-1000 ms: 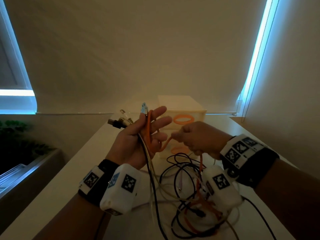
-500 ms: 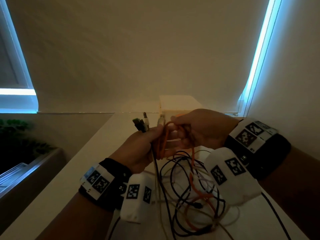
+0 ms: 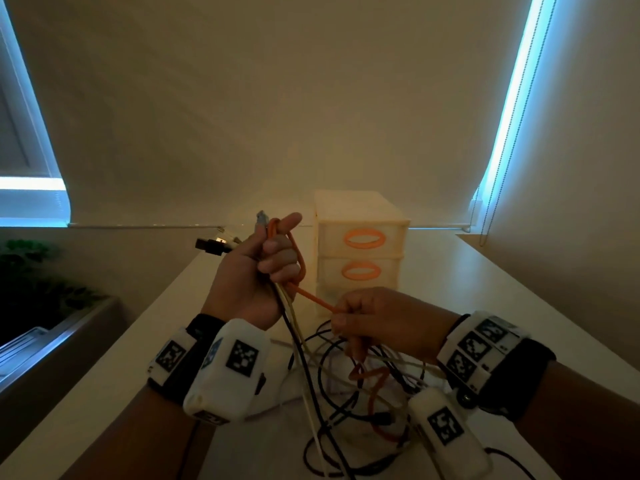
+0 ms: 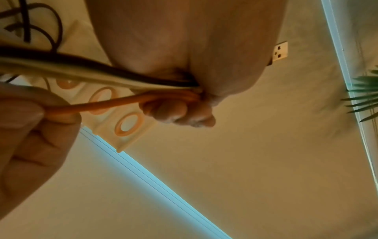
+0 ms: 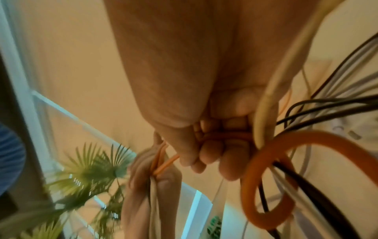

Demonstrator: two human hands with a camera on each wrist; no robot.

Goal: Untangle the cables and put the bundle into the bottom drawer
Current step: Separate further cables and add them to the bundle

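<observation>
My left hand (image 3: 258,275) is raised above the table and grips several cable ends: black, white and orange, with a USB plug (image 3: 211,244) sticking out left. The orange cable (image 3: 313,298) loops over my left fingers and runs taut down to my right hand (image 3: 372,322), which grips it lower and to the right. In the right wrist view the orange cable (image 5: 263,163) passes through the curled fingers. The rest of the cable tangle (image 3: 356,403) lies on the table below both hands. A small three-drawer unit (image 3: 360,251) with orange ring handles stands behind; its bottom drawer is hidden by my right hand.
The white table (image 3: 110,368) runs back to a wall with a roller blind. A potted plant (image 3: 38,271) sits past the table's left edge. A blind chain (image 3: 485,209) hangs at the back right.
My right hand has pulled away from the left, down and to the right, drawing the orange cable taut. My left hand has risen, with the plugs now pointing left.
</observation>
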